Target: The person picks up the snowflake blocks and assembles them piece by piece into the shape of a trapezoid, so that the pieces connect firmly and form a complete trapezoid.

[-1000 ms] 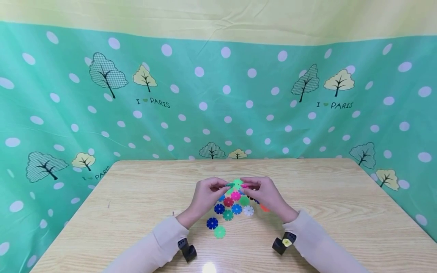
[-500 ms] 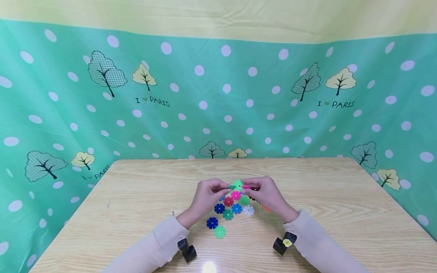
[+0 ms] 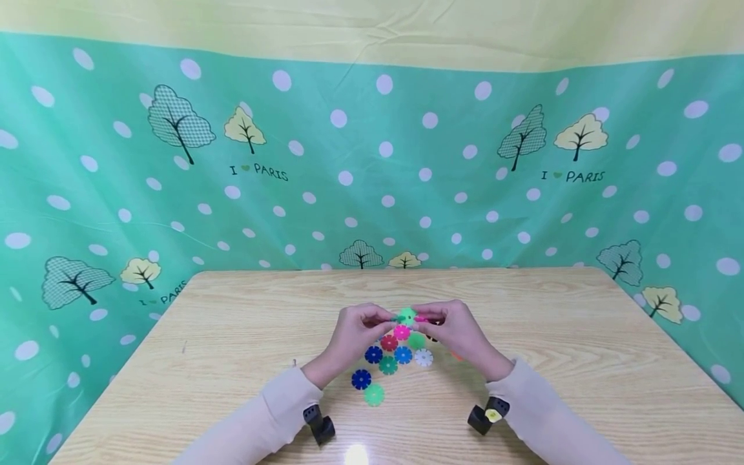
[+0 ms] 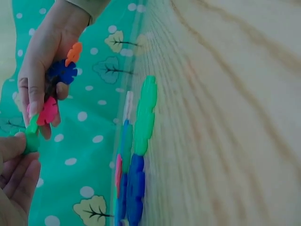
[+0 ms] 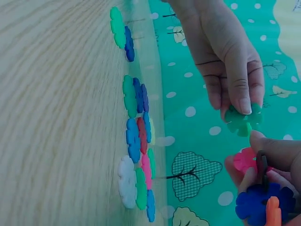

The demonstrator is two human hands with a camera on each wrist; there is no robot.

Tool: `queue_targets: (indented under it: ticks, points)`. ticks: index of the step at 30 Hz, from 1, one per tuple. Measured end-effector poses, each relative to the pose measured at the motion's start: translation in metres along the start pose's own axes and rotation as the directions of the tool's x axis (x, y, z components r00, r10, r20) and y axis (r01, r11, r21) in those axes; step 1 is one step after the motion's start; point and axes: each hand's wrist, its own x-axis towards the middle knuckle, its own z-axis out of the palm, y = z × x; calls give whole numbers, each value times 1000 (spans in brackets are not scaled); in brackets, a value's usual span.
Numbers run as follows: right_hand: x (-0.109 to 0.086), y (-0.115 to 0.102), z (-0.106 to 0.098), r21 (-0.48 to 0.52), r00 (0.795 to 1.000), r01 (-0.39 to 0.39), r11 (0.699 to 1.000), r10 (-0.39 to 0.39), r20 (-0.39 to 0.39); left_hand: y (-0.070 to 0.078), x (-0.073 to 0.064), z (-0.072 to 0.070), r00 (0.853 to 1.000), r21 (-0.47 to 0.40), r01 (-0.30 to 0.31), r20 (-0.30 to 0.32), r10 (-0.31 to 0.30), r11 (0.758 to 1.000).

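My left hand (image 3: 361,328) pinches a dark green notched flower disc (image 5: 236,121) between thumb and fingers. Opposite it, my right hand (image 3: 452,329) grips a pink notched disc (image 5: 244,160) at the near end of a linked chain. A blackish-brown disc (image 5: 262,165), a dark blue disc (image 5: 256,203) and an orange disc (image 5: 273,214) follow along that chain. Between the hands stands a light green disc (image 3: 408,316), which meets the dark green one; fingertips hide how it joins the pink one. Both hands are raised above the tabletop.
Several loose flower discs lie on the wooden table (image 3: 244,342) below the hands, among them a red disc (image 3: 389,343), a white disc (image 3: 423,357) and a dark blue disc (image 3: 361,379). A light green disc (image 3: 374,394) is nearest me. A dotted green curtain (image 3: 314,213) hangs behind.
The left hand and its dark green disc have shifted slightly right, and the light green disc has moved right with them. The right hand keeps its grip on the chain. Loose discs stay put.
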Motion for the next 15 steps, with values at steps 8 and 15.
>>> queue_targets:
  ticks: [8, 15]
  points:
    - [-2, 3, 0, -61, 999, -36, 998, 36, 8, -27, -2, -17, 978, -45, 192, 94, -187, 980]
    - [-3, 7, -3, -55, 997, -73, 996, 72, -18, -43, -9, -39, 898, -18, 424, 133, -419, 905]
